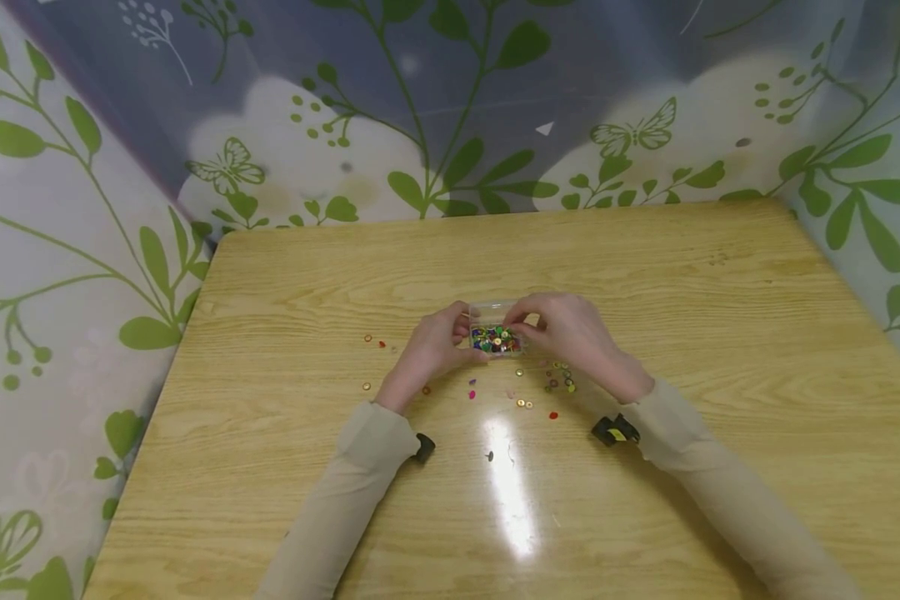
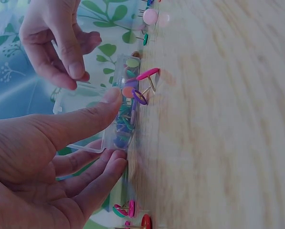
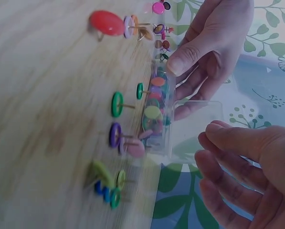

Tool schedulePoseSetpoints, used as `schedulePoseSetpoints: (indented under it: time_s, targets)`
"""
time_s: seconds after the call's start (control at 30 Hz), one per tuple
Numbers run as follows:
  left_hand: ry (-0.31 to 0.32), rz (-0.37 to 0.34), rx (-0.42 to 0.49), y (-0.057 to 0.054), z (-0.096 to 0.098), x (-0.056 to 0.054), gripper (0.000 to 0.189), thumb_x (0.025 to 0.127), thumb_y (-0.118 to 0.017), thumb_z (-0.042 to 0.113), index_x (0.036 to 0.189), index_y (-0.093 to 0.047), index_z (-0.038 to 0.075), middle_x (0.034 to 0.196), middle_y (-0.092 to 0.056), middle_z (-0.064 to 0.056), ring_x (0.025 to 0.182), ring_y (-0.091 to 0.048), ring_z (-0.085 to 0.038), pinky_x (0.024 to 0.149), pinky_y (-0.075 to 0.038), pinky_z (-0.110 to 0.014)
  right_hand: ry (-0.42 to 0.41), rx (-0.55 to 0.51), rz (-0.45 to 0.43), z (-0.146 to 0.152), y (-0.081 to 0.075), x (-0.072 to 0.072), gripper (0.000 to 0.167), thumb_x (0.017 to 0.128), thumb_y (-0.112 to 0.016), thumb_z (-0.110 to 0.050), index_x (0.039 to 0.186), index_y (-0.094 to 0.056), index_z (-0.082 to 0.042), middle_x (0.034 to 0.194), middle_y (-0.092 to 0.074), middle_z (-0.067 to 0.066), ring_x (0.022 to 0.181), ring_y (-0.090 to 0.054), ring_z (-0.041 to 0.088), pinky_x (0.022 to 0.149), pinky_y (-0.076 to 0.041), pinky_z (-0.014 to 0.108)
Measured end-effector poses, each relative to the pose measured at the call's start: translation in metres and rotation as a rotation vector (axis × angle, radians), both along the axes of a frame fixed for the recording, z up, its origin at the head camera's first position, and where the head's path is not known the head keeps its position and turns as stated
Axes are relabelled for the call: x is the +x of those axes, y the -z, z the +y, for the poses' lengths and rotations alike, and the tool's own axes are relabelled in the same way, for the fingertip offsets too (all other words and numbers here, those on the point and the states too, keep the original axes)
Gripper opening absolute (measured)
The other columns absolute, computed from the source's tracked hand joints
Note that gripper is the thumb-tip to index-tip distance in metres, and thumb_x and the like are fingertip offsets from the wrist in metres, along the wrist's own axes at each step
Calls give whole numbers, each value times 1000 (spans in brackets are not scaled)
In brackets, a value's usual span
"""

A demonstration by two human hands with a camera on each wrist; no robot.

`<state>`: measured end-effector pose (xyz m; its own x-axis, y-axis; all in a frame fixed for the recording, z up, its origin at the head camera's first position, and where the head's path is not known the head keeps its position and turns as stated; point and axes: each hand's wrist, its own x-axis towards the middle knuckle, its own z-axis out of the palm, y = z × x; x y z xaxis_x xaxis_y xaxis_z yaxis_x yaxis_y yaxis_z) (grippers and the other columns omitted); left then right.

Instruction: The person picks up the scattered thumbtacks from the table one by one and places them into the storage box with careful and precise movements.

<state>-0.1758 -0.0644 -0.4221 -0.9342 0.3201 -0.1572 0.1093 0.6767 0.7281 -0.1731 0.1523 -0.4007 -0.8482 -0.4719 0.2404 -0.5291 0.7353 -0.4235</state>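
Note:
A small clear plastic box (image 1: 501,356) of colourful thumbtacks (image 1: 495,337) sits on the table with its hinged lid (image 3: 195,126) raised. My left hand (image 1: 437,340) holds the box from its left side, thumb at the near wall and fingers round the end. Over the box's right side is my right hand (image 1: 570,329), its thumb and index fingertips together near the lid. Whether a thumbtack is between those fingertips is hidden. In the right wrist view a green thumbtack (image 3: 117,104) and a purple thumbtack (image 3: 115,135) lie outside the box.
Loose thumbtacks are scattered to both sides and in front of the box, among them a red one (image 1: 553,415). One dark thumbtack (image 1: 490,456) lies nearer on the wooden table (image 1: 307,275). Leaf-patterned curtains (image 1: 457,125) hang behind the table.

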Motion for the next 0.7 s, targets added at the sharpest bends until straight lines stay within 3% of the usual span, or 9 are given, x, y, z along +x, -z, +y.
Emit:
schedulePoseSetpoints:
  time_s: [0.3,0.7]
  targets:
    - [-15,-14,15,1,0,0,63,79,-88,21,134,-59,8,124,-67,-12,113,-64,-26,100,-54,-36,-1,49,41,20,-1,13,5,90,-78,-16,96,-79,-15,91,-77,0,64,-67,12,57,-55,31]
    - [-15,-24,20,-1,0,1,62,80,-88,19,134,-59,8,124,-66,-12,114,-63,-26,100,-53,-36,26,122,-34,55,2,40,5,87,-80,-14,88,-77,-17,82,-75,-4,63,-63,7,51,-47,25]
